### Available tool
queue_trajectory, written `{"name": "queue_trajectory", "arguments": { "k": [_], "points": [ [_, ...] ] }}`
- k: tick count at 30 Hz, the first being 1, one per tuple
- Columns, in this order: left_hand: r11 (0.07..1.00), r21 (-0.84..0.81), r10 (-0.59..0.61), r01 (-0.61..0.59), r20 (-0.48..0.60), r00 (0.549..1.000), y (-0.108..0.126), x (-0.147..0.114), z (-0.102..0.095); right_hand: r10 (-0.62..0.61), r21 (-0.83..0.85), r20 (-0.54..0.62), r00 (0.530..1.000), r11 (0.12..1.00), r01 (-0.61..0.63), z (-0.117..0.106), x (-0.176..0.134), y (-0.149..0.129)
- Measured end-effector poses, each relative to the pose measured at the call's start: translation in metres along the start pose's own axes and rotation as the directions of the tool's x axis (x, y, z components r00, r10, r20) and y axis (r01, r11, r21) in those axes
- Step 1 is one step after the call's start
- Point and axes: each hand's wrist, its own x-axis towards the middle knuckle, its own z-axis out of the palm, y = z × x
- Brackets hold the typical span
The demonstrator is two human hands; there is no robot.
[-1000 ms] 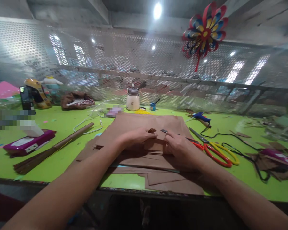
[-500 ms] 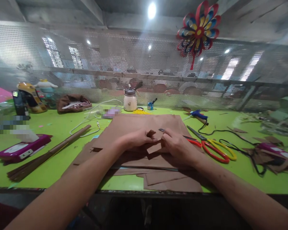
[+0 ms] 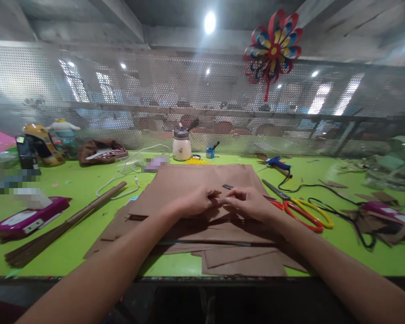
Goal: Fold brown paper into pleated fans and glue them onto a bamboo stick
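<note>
My left hand [image 3: 195, 201] is closed on a small bundle of brown paper pieces [image 3: 214, 192], whose edges stick up past the thumb. Its fingertips almost meet those of my right hand [image 3: 249, 202], thumb and forefinger pinched together by the paper. A utility knife crosses my right hand, with its dark blade [image 3: 227, 186] out to the left and a red handle end [image 3: 275, 203] showing on the right; the grip on it is partly hidden. Both hands are over a pile of brown paper sheets [image 3: 195, 177].
Scissors [image 3: 303, 213] with red and yellow handles lie right of the pile. Behind them is a blue glue gun [image 3: 275, 162] with a black cord. On the left are a rolled brown paper bundle [image 3: 70, 220] and a purple tissue box [image 3: 30, 220]. A lidded jar [image 3: 182, 146] stands behind.
My right hand has loosened from a tighter fist, its thumb and forefinger now reaching left to my left fingertips. The small paper flap below the hands shows less. The view has tilted slightly up.
</note>
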Motion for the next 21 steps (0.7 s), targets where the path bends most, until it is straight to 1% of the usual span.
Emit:
{"name": "queue_trajectory", "arguments": {
  "k": [3,6,8,11,13,16,18,21],
  "points": [
    [0.999,0.005,0.038,-0.038,-0.004,0.999,0.000,0.001,0.002,0.055,0.138,0.015,0.998,0.989,-0.057,0.004,-0.001,0.004],
    [0.997,-0.021,0.069,-0.069,0.018,0.997,0.003,-0.001,0.001,0.095,0.175,0.021,0.995,0.980,-0.097,0.002,-0.001,0.004],
    [0.998,-0.033,0.050,-0.049,0.023,0.999,0.003,-0.003,-0.001,0.111,0.176,-0.009,0.994,0.978,-0.107,-0.001,0.000,0.003],
    [0.997,-0.071,-0.029,0.030,0.012,0.999,0.001,-0.006,-0.003,0.152,0.208,-0.040,0.988,0.968,-0.140,-0.007,0.000,0.000],
    [0.994,-0.092,-0.057,0.058,0.015,0.998,-0.002,-0.007,-0.005,0.189,0.244,-0.017,0.982,0.953,-0.179,-0.010,-0.001,-0.002],
    [0.995,-0.091,-0.036,0.039,0.030,0.999,-0.004,-0.006,-0.006,0.232,0.278,0.028,0.972,0.932,-0.231,-0.013,-0.002,-0.006],
    [0.998,-0.066,-0.016,0.017,0.020,1.000,-0.004,-0.006,-0.007,0.236,0.287,0.053,0.970,0.927,-0.241,-0.013,-0.003,-0.006],
    [1.000,-0.027,0.008,-0.008,-0.002,1.000,-0.002,-0.006,-0.008,0.207,0.296,0.073,0.976,0.930,-0.219,-0.014,-0.003,-0.001]
  ]
}}
